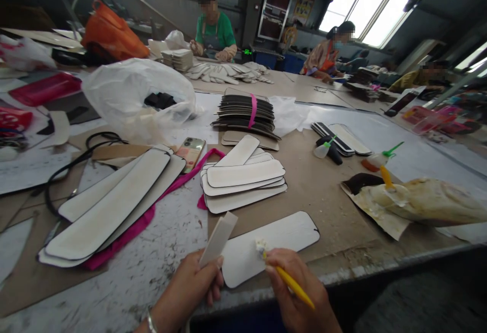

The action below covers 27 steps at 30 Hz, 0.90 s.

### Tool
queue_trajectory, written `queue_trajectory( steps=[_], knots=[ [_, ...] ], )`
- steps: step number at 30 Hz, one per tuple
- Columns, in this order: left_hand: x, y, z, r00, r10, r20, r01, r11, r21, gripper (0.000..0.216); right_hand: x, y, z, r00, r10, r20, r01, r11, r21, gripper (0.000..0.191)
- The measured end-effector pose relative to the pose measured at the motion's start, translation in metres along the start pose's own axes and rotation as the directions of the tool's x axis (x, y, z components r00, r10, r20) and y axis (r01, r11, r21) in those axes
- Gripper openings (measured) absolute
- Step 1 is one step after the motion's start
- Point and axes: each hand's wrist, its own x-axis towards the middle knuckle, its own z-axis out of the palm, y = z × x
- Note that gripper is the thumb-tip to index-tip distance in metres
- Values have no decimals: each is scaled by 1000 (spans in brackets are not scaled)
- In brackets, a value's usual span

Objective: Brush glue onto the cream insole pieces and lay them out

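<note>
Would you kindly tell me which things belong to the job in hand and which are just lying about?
In use:
yellow brush, in the right hand
pale strip, in the left hand
white panel under the brush
probably the stacked white panels

Apparently lying about:
phone
orange bag
translucent bag

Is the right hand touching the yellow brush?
Touching. The head view shows the right hand gripping the yellow brush near its bristle end, with no gap between them.
</note>
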Motion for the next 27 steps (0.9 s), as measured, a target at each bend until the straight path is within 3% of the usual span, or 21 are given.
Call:
queue_trajectory(
  steps=[3, 5, 7, 10, 14, 16, 19, 22, 25, 27],
  knots=[
    [1, 3, -2, 999, -21, 27, 21, 1000, -14, 26, 6, -23, 14, 960, 278, 42, -276, 906, 322, 14],
    [1, 4, -3, 999, -34, 23, 35, 999, -29, 24, 11, -25, 14, 888, 453, 77, -447, 816, 365, 18],
    [1, 5, -2, 999, -46, 23, 47, 998, -41, 23, 14, -22, 10, 840, 540, 43, -523, 788, 324, 21],
    [2, 5, -1, 998, -52, 21, 53, 997, -53, 22, 16, -20, 7, 838, 544, -41, -510, 809, 292, 23],
    [2, 4, -1, 999, -51, 19, 52, 997, -52, 22, 14, -22, 15, 845, 532, 53, -516, 786, 341, 23],
    [2, 2, -1, 998, -53, 15, 54, 997, -50, 23, 12, -14, 13, 848, 529, 38, -520, 815, 255, 24],
    [3, 1, -1, 999, -54, 9, 54, 998, -43, 23, 10, 8, -8, 885, 457, -84, -459, 888, 0, 25],
    [3, 2, -1, 999, -53, -4, 53, 998, -24, 22, 11, 20, -39, 878, 457, -139, -477, 859, -188, 30],
    [-2, 8, -5, 997, -30, -70, 31, 999, 10, 19, 17, 14, -58, 853, 497, -157, -520, 832, -193, 31],
    [-10, 14, -10, 990, 44, -135, -37, 998, 50, 19, 23, 7, -59, 865, 482, -141, -497, 861, -109, 31]
  ],
)
